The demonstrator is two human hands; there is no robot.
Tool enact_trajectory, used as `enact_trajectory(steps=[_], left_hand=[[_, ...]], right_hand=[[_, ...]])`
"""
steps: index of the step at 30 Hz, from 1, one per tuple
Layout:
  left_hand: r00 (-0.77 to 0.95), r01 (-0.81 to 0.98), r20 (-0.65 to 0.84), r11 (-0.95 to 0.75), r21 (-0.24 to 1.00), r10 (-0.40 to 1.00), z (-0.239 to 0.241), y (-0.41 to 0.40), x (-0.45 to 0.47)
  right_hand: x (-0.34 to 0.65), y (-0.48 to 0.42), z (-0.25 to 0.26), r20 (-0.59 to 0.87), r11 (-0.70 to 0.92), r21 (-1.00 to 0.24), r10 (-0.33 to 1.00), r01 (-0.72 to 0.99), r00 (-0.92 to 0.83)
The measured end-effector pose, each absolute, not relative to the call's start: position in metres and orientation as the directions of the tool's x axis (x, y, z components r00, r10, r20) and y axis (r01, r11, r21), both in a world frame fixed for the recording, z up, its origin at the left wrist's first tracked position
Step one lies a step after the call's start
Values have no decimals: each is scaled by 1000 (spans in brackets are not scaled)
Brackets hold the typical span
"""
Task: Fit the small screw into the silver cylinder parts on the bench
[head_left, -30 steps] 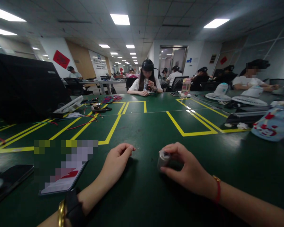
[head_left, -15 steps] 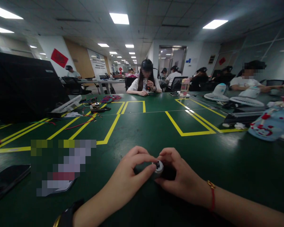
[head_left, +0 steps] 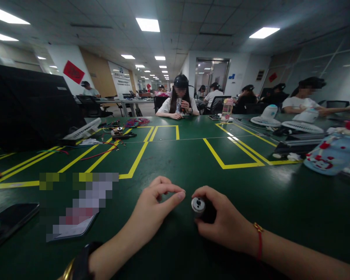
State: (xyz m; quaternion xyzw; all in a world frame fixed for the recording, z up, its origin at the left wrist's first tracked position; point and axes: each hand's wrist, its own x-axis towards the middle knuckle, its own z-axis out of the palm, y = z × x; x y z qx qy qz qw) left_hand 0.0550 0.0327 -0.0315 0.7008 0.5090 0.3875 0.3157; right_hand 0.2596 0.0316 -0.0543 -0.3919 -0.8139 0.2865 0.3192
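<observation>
My right hand [head_left: 226,217] holds a small silver metal cylinder [head_left: 198,208] between thumb and fingers. The cylinder stands upright over the green table, and its top face shows a dark round centre with small holes beside it. Just left of it, apart from the cylinder, is my left hand [head_left: 154,202] with thumb and index finger pinched together. Whatever may lie between those fingertips is too small or hidden to make out.
On the left lie a phone [head_left: 76,229], partly blurred out, and a dark device [head_left: 11,221]. Wires and small parts [head_left: 116,132] sit further back. A blue bottle [head_left: 332,151] and fans [head_left: 265,116] stand at right. A person [head_left: 177,101] sits opposite.
My left hand has pulled away to the left from the cylinder's top, fingers still pinched. The dark piece seen on top at the fingertips no longer shows there. My right hand keeps holding the cylinder.
</observation>
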Motion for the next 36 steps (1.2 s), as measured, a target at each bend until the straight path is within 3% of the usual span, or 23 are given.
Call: enact_trajectory(steps=[5,8,12,15,17,19,22,24,26,28,30,32,34,36], left_hand=[[365,677,169,-386,627,915,-49,34,52],[412,728,130,-412,548,902,-51,32,55],[325,650,148,-335,683,934,-45,36,49],[106,535,157,-190,824,982,-43,47,37],[-30,467,125,-97,879,992,-45,55,28],[-110,419,96,-42,907,989,-48,61,22],[-116,400,95,-42,916,989,-53,63,19],[-103,409,103,-52,911,989,-54,62,21],[-105,427,108,-53,903,989,-54,61,22],[-102,440,114,-57,896,988,-53,60,23],[-89,442,119,-68,894,989,-53,60,23],[-88,439,135,-83,894,987,-52,60,23],[-91,440,148,-94,893,985,-53,60,23],[-90,444,149,-94,891,985,-53,59,23]], right_hand=[[260,29,-56,325,521,-714,839,468,-438],[268,44,-55,376,478,-747,877,462,-299],[317,98,-55,400,307,-795,913,523,73],[382,141,-61,503,104,-631,809,768,304],[424,158,-65,545,-20,-538,755,843,365],[456,164,-68,529,-105,-525,737,845,420],[472,161,-68,483,-199,-533,726,822,489],[459,155,-63,544,-247,-472,674,846,500],[427,144,-54,641,-207,-366,651,907,407],[383,125,-46,620,41,-299,768,953,161],[336,101,-41,441,406,-377,869,833,-224],[295,75,-41,273,612,-476,785,631,-556],[269,57,-44,202,681,-510,689,526,-696],[262,54,-47,209,682,-521,685,513,-698]])
